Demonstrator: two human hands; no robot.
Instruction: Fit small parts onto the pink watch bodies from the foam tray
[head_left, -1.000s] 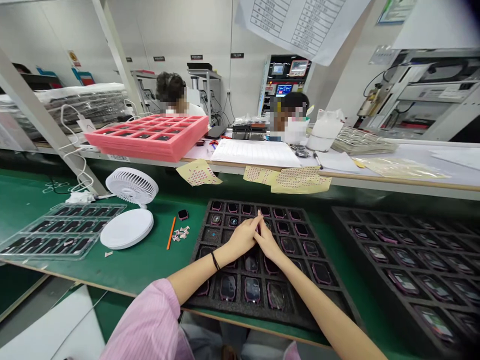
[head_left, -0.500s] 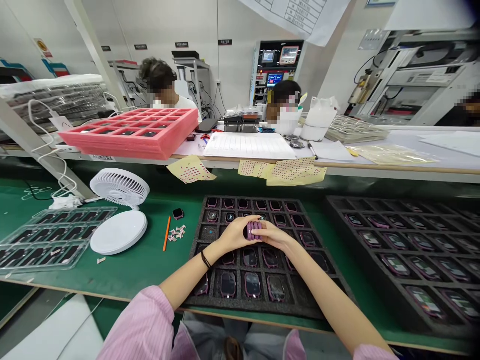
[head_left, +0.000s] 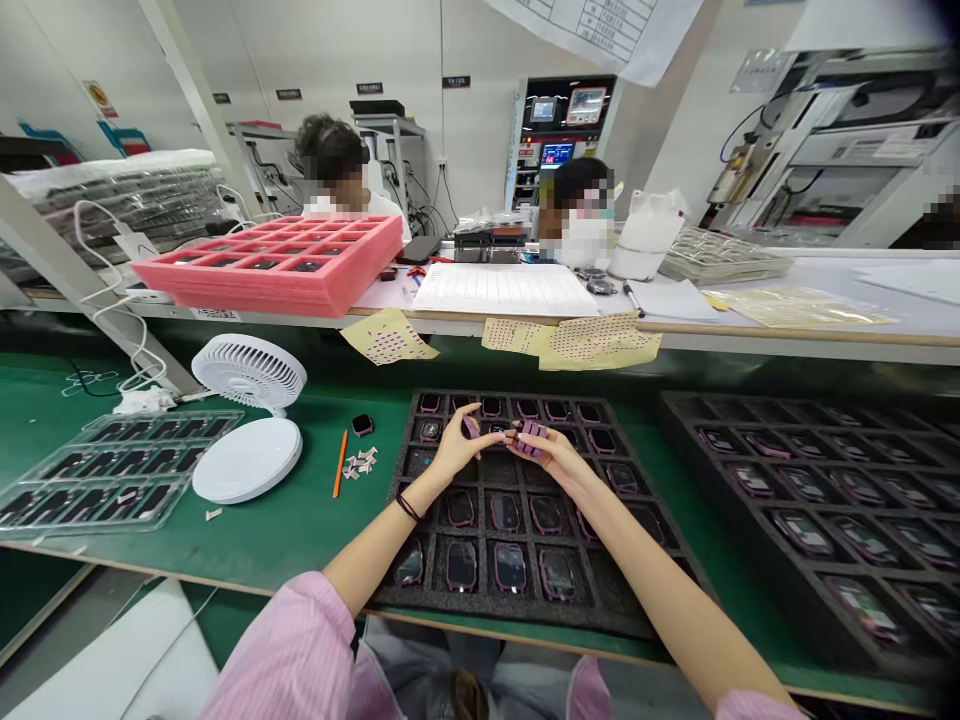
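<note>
Over a black foam tray [head_left: 630, 620] my left hand [head_left: 452, 450] pinches one purple watch case [head_left: 470, 427] between thumb and fingers. Just to its right, my right hand [head_left: 562, 462] is closed round a small stack of purple watch cases [head_left: 532, 440]. My left thumb reaches across close to that stack; whether it touches, I cannot tell. Purple-framed watches with dark screens, such as a front-row watch [head_left: 510, 568], lie in many of the tray's pockets. Both hands partly cover the pockets in the tray's middle.
To the right stands a second black foam tray [head_left: 750, 560] of watches. On the left are a white fan [head_left: 247, 460], a clear tray [head_left: 161, 515] of dark parts, an orange stick [head_left: 340, 465] and a loose watch [head_left: 362, 425]. A shelf [head_left: 450, 325] crosses ahead; two people sit beyond it.
My hands have moved apart. One purple watch case is now separate in my left hand, while the stack stays in my right. The view has shifted slightly.
</note>
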